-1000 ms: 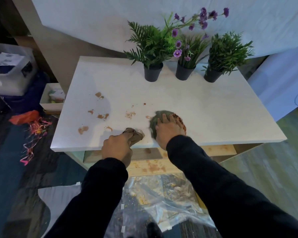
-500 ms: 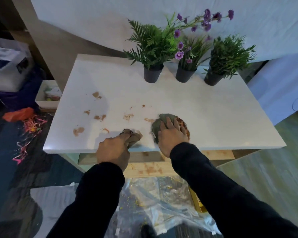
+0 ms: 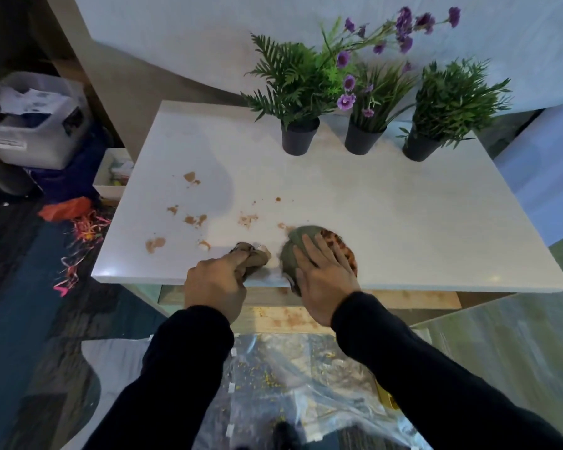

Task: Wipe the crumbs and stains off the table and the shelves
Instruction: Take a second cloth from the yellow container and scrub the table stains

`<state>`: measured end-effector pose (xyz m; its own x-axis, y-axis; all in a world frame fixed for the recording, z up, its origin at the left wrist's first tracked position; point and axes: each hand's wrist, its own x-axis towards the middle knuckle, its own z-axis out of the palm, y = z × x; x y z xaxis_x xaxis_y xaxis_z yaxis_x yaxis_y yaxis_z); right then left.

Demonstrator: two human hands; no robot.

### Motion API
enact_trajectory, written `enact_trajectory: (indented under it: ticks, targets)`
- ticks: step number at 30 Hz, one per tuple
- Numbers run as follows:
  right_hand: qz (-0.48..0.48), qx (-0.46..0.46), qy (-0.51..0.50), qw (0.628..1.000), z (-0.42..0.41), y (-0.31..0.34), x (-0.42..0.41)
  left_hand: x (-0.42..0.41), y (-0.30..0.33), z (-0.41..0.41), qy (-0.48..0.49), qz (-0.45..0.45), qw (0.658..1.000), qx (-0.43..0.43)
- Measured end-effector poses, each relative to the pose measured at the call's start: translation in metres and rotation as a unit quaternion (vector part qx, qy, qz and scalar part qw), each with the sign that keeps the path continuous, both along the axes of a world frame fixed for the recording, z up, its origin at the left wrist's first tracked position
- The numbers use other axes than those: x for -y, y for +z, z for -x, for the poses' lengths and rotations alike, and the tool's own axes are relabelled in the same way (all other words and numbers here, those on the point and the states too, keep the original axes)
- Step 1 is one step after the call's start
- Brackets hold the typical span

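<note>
A white table (image 3: 387,222) carries several brown stains and crumbs (image 3: 194,219) across its left half. My left hand (image 3: 216,282) grips a crumpled brown cloth (image 3: 252,258) at the table's front edge. To its right, my right hand (image 3: 325,274) lies flat with straight fingers on a green and orange spotted cloth (image 3: 309,241), pressing it onto the tabletop near the front edge. Below the tabletop a wooden shelf (image 3: 283,319) shows brown stains.
Three potted plants (image 3: 298,138) (image 3: 361,139) (image 3: 420,149) stand in a row along the table's back. A clear plastic sheet (image 3: 290,384) with crumbs covers the floor in front. A grey bin (image 3: 30,125), a white box (image 3: 114,177) and coloured ribbon scraps (image 3: 82,235) lie to the left.
My right hand and its cloth have shifted slightly along the front edge. The left hand keeps its hold on the brown cloth in the same place.
</note>
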<state>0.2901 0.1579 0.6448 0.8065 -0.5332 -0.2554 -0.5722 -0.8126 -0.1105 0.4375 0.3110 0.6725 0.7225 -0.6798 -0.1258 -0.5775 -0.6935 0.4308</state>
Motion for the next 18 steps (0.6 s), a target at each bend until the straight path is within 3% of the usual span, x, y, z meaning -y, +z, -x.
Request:
enact_trajectory:
  ticks: [3,7,11,15,18]
  targets:
    - [0.019,-0.012,0.008,1.000,0.014,0.002,0.020,0.002,-0.002,-0.001,0.011,0.009,1.000,-0.006]
    - [0.028,-0.036,-0.040,0.998,-0.045,0.005,0.062,0.001,-0.002,0.001,0.022,0.004,1.000,0.000]
    - [0.014,-0.025,-0.013,1.000,-0.073,0.000,0.055,0.000,0.002,0.003,0.015,0.015,0.999,0.033]
    - [-0.009,0.043,0.061,0.997,-0.021,-0.001,0.031,0.000,-0.001,0.003,0.012,0.033,0.999,0.034]
    - [-0.027,0.115,0.061,0.991,-0.008,-0.007,0.046,0.001,-0.006,0.001,0.014,0.031,0.999,0.036]
